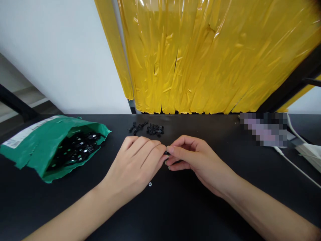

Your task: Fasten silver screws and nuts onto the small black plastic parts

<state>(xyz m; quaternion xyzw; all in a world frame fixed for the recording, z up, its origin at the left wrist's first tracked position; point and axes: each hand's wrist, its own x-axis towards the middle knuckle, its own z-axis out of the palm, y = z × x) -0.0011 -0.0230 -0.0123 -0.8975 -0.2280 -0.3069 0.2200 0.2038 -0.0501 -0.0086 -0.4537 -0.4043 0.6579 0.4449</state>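
My left hand is closed, its back turned up and its fingertips mostly hidden. It meets my right hand over the middle of the table. Thumb and forefinger of the right hand pinch a small black part, whose other end runs into the left hand's grip. Only a sliver of that part shows, so its exact kind cannot be told. A tiny round silvery piece with a dark centre lies on the table below the left hand. Beyond the hands sits a small pile of black plastic parts.
A torn-open green plastic bag holding many black parts with shiny round spots lies at left on the black table. At right are a pixelated flat object and a white cable. Yellow plastic sheeting hangs behind.
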